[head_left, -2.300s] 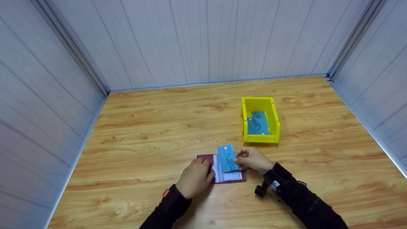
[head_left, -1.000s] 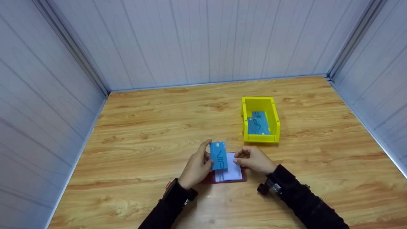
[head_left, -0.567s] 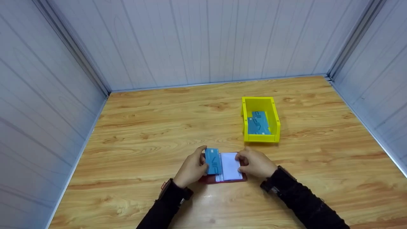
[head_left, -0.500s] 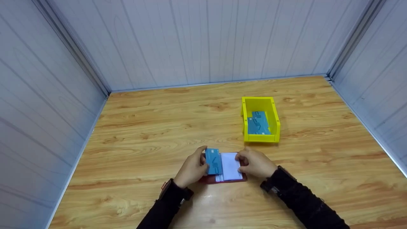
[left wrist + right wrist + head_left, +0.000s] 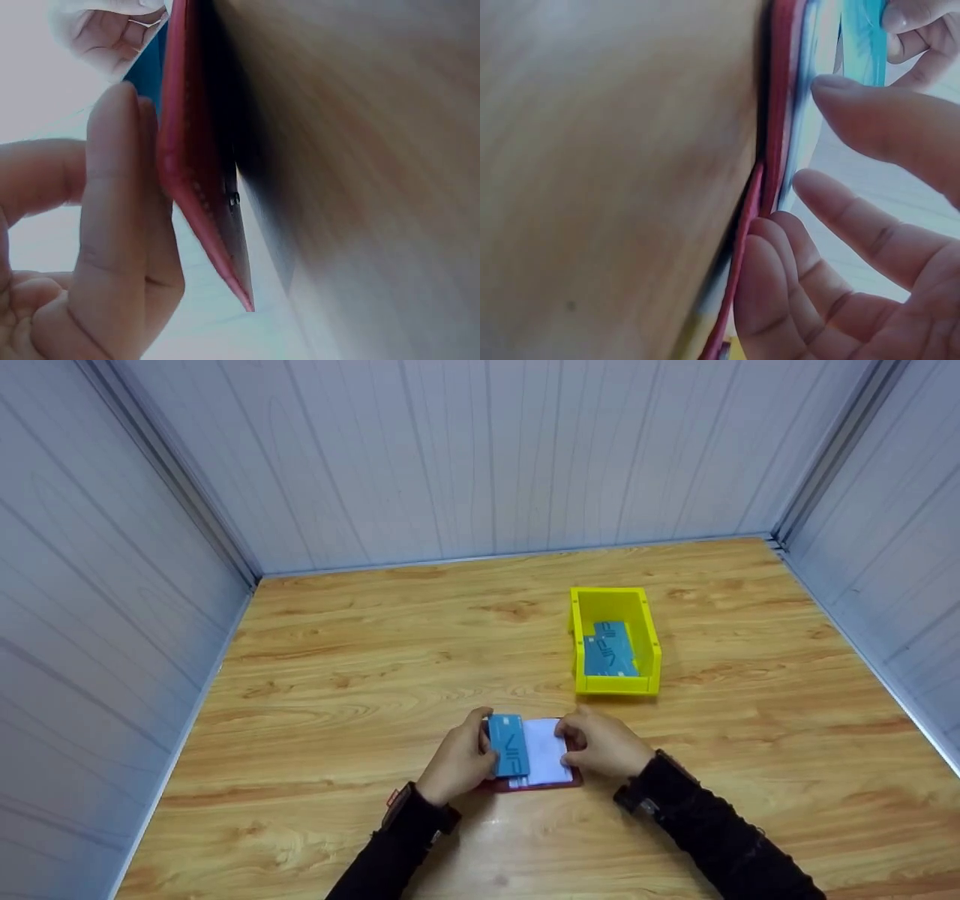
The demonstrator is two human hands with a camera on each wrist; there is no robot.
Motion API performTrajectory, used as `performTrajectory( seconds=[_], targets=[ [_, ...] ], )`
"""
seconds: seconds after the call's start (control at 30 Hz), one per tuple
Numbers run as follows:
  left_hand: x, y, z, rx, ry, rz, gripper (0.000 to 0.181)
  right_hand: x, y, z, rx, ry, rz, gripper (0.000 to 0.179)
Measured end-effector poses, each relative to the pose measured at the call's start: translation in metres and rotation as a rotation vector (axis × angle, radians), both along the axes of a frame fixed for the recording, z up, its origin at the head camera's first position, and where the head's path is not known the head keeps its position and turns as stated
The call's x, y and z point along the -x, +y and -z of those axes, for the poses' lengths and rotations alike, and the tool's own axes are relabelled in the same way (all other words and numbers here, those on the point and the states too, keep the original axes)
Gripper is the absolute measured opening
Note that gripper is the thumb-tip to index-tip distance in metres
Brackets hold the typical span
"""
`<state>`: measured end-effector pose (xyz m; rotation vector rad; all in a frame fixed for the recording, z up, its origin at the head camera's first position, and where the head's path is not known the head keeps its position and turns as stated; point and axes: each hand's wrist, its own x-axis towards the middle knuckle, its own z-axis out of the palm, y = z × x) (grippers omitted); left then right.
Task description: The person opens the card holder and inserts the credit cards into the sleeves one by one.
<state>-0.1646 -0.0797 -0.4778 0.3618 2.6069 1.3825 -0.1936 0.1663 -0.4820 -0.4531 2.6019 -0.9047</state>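
A small red card holder (image 5: pixel 544 787) lies spread on the wooden table, its white pages (image 5: pixel 545 754) facing up. My left hand (image 5: pixel 457 763) holds a blue card (image 5: pixel 508 746) marked VIP by its left edge, with a finger at the upper corner and the thumb lower down. The card overlaps the left part of the holder. On the opposite side, my right hand (image 5: pixel 604 744) grips the holder's right edge. In the right wrist view, the thumb and forefinger meet the white pages, and the other fingertips (image 5: pixel 761 281) lie against the red cover (image 5: pixel 781 90).
Behind the right hand stands a yellow bin (image 5: pixel 615 685) with several blue cards (image 5: pixel 611 649) inside. Pale panel walls (image 5: pixel 480 457) border the wooden table (image 5: pixel 360 660) at the back and both sides.
The blue card passed from my right hand to my left, swung left off the pages, then shifted slightly right and down. My right hand moved onto the holder's right edge. The bin stayed put.
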Motion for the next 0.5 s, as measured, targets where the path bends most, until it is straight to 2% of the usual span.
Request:
performTrajectory(
  seconds=[0.23, 0.5],
  targets=[
    [-0.0017, 0.0048, -0.0007, 0.051, -0.037, 0.013, 0.063, 0.0025, 0.0019, 0.0016, 0.020, -0.014, 0.001, 0.025],
    [-0.0015, 0.0063, -0.0006, 0.052, -0.083, 0.034, 0.063, 0.0080, 0.0078, 0.0068, 0.054, 0.052, -0.081, 0.027]
  ],
)
